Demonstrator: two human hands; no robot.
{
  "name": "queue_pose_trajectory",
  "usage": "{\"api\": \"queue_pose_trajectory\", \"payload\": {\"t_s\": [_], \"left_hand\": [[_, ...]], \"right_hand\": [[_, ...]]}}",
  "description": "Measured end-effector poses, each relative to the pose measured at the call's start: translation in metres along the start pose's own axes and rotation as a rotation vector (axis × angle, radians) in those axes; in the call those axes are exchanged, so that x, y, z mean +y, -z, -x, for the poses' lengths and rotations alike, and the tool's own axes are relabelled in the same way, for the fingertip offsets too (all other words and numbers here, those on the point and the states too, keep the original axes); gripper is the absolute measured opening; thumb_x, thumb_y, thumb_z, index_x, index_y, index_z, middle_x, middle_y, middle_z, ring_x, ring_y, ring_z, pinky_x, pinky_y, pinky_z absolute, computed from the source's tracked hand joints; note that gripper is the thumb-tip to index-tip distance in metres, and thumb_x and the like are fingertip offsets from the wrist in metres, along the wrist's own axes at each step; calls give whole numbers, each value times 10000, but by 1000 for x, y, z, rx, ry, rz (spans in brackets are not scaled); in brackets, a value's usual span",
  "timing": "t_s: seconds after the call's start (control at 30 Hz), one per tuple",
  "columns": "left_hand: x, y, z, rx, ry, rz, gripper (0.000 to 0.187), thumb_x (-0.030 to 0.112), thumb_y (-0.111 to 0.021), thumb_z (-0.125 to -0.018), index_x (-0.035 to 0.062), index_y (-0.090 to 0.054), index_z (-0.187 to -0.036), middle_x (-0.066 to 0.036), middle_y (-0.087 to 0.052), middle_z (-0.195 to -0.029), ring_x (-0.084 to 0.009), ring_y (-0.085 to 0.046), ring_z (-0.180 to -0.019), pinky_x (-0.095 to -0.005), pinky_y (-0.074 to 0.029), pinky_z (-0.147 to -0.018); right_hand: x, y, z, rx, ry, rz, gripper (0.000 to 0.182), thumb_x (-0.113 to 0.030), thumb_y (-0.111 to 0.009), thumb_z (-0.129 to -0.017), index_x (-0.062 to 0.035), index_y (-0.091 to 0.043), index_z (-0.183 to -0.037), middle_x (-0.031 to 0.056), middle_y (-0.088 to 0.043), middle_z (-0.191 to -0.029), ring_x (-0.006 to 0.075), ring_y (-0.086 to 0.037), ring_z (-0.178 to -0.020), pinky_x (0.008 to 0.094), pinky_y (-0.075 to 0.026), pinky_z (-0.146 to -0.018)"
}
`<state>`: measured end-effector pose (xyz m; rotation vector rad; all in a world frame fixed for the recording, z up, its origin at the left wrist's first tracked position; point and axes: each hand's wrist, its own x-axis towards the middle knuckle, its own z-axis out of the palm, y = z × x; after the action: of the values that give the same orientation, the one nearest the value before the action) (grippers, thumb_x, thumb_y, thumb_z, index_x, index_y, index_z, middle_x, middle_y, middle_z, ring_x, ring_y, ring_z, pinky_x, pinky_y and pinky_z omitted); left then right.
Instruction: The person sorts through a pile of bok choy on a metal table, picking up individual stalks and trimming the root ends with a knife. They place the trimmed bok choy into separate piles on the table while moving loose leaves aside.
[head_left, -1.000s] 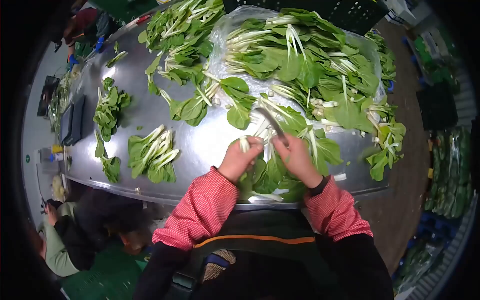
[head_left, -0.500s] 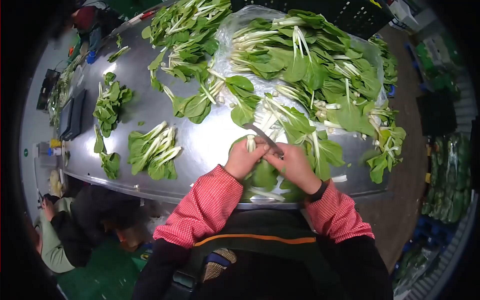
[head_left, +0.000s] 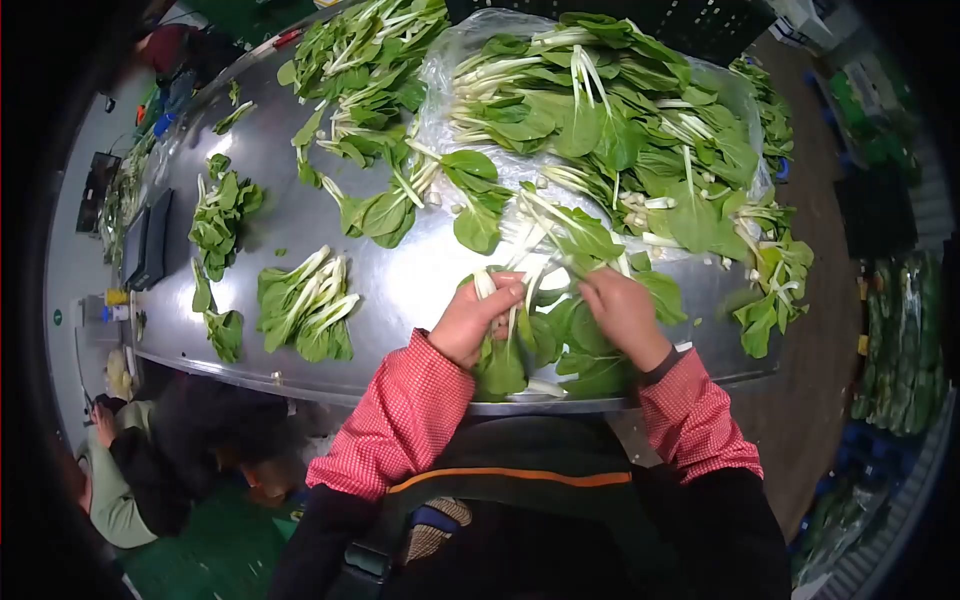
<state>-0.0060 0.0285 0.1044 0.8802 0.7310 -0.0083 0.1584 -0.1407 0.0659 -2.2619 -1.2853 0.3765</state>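
Observation:
My left hand (head_left: 480,315) is closed round the white stems of a leafy green plant (head_left: 503,365), whose leaves hang down near the table's front edge. To its right, my right hand (head_left: 620,310) is closed, with its fingers at some green leaves (head_left: 583,340); what exactly it grips is hidden and blurred, and the knife is not clearly visible. More greens with white stems (head_left: 575,230) lie just beyond both hands. A large pile of greens (head_left: 600,110) rests on clear plastic (head_left: 440,90) behind them.
On the metal table (head_left: 385,290), a bunch of greens (head_left: 305,300) lies at the left, with another bunch (head_left: 220,215) farther off. A dark crate (head_left: 690,30) stands at the back. Another person (head_left: 130,470) is at the lower left.
My hands have moved apart, the right one to the right. The blade that showed between them is no longer clearly visible. Stems now show above my left hand's fingers.

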Motion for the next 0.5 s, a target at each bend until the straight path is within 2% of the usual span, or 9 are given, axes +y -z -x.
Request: {"api": "queue_pose_trajectory", "payload": {"t_s": [0.03, 0.13, 0.23, 0.37, 0.47, 0.5], "left_hand": [[-1, 2, -1, -21, -11, 27, 201, 181, -628, -905, 27, -620, -1034, 16, -603, -766, -43, -479, -552, -195, -360, -468], [-3, -3, -1, -85, 34, 52, 209, 197, -613, -912, 33, -613, -1041, 8, -617, -800, -46, -503, -572, -191, -367, -475], [-2, -5, 2, -89, 37, 31, 208, 204, -605, -915, 41, -614, -1044, 14, -612, -798, -45, -518, -594, -187, -375, -484], [7, 15, 13, -107, 121, -143, 210, 192, -607, -911, 48, -618, -1064, 22, -610, -803, -42, -518, -610, -196, -385, -500], [-1, 35, 18, -103, 95, -49, 261, 180, -622, -903, 31, -602, -1116, 19, -608, -828, -51, -529, -661, -195, -414, -557], [-3, 41, 20, -85, 69, -1, 271, 179, -622, -904, 27, -599, -1127, 18, -606, -831, -53, -532, -671, -194, -420, -570]], "right_hand": [[0, 2, 1, -34, -71, -49, 173, -192, -631, -877, -41, -628, -962, 76, -611, -793, 242, -604, -696, 356, -474, -615], [-31, 20, -8, 2, -162, -740, 217, -220, -657, -880, -27, -629, -976, 22, -587, -772, 126, -551, -677, 287, -451, -630], [-39, 20, -17, -289, -175, -956, 260, -245, -693, -858, -18, -622, -963, -2, -587, -784, 66, -510, -724, 242, -423, -648], [-21, 12, -18, -397, -157, -861, 297, -277, -726, -821, -11, -630, -911, 17, -597, -757, 85, -531, -690, 259, -420, -606], [1, -3, -20, -477, -119, -566, 355, -331, -730, -802, -5, -637, -905, 47, -573, -681, 135, -533, -622, 296, -427, -587], [0, -2, -24, -404, -94, -552, 367, -341, -728, -797, -5, -638, -912, 62, -571, -677, 152, -532, -613, 304, -429, -587]]}}
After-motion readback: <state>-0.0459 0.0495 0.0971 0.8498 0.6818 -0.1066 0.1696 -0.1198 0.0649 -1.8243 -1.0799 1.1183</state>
